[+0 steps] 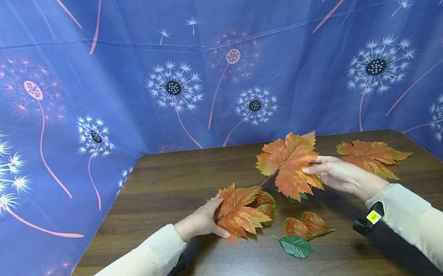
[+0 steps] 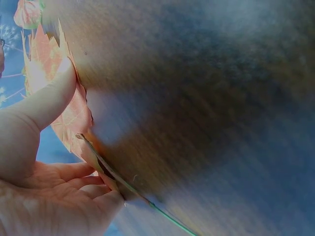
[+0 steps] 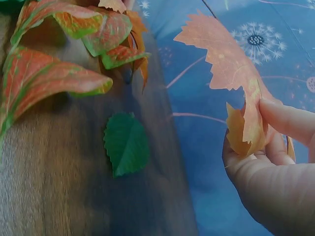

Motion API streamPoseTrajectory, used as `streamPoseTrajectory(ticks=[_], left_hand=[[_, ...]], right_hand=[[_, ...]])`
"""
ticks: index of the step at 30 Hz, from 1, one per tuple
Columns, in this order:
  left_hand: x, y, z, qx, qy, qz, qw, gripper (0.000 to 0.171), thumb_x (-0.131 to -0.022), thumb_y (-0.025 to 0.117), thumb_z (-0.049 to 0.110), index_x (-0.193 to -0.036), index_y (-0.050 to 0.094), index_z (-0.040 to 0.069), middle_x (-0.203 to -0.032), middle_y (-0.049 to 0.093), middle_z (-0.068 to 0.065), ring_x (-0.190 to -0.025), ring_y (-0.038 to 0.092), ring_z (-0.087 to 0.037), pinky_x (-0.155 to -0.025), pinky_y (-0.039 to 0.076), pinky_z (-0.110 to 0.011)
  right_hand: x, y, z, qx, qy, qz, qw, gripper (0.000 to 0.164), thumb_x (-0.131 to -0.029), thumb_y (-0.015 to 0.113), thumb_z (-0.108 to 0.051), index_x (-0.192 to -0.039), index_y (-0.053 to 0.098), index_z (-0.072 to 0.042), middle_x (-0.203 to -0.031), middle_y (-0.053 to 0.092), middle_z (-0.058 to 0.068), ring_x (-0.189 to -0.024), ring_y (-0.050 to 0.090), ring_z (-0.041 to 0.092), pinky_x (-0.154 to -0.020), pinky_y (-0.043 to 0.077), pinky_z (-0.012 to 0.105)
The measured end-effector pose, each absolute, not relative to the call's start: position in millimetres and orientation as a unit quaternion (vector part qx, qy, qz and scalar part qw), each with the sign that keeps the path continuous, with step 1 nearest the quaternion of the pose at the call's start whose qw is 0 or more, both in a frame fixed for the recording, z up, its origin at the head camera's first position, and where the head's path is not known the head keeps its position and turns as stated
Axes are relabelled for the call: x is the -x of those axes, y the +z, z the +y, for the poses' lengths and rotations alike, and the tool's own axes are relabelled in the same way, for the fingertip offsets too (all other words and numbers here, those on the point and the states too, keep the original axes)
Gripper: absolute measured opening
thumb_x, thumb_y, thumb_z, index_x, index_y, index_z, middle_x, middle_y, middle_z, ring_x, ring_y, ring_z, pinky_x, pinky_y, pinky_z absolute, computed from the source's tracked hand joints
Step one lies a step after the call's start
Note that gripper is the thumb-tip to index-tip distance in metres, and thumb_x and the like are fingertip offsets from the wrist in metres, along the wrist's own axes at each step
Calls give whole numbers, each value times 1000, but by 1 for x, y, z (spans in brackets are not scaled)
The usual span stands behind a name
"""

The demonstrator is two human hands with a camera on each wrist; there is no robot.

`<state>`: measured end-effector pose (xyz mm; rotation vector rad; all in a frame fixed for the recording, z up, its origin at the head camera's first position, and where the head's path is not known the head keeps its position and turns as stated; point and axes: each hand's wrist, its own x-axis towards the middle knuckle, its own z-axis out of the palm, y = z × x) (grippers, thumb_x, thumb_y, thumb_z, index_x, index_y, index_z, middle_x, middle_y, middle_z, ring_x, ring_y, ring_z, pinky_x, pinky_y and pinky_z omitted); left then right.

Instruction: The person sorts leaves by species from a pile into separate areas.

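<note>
Across the upper part of the frame it's all blue cloth (image 1: 306, 121), printed with white and pink dandelion heads. Below that is the brown wood-grain table (image 1: 160, 177), and my pale sleeves (image 1: 440, 222) come in from the lower left and lower right.

Next size down, 3 big orange maple-type leaves. The middle orange leaf (image 1: 291, 157) is just right of center, tilted up above the wood; the right orange leaf (image 1: 371, 155) sits further toward the right edge; the left orange leaf (image 1: 238, 213) is low, a bit below center.

Now the hands. My right hand (image 1: 341, 176) has the middle leaf pinched at its right edge, thumb against fingers. My left hand (image 1: 202, 220) is spread wide, thumb and pretty straight fingers touching the left leaf on 2 sides.

Smaller stuff: 2 red-and-green leaves (image 1: 315, 223) lie lower center, and 2 more reddish leaves (image 1: 266, 198) peek out just right of the left leaf. Lower still is a green leaf (image 1: 295, 246), with another green leaf (image 1: 300, 198) mostly hidden under the middle orange leaf.

Thinnest thing: a brown stem (image 1: 266, 180) between the left and middle leaves.
</note>
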<state>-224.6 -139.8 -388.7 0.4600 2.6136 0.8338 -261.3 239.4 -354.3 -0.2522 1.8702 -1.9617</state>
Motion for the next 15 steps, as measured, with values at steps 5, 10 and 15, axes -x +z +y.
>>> streamPoseTrajectory(ticks=[5,10,15], left_hand=[[224,-388,-140,-163,298,924,176,103,-71,86,14,-153,24,1,-161,17,-16,-148,15,-36,-117,21,-54],[223,-388,-139,-160,301,923,178,102,-72,86,14,-152,24,1,-161,17,-17,-148,15,-35,-117,21,-54],[224,-391,-139,-164,291,926,176,102,-72,86,17,-152,25,0,-161,17,-17,-148,16,-35,-117,21,-53]], right_hand=[[261,-355,245,71,-704,676,208,10,-98,55,-9,-103,54,-18,-103,51,-10,-99,44,7,-89,37,22],[262,-357,250,48,-714,667,208,10,-97,57,-9,-97,56,-19,-100,53,-11,-98,45,6,-87,39,20],[263,-360,258,34,-726,657,199,15,-96,57,-8,-92,61,-21,-99,55,-13,-99,46,5,-87,38,20]])
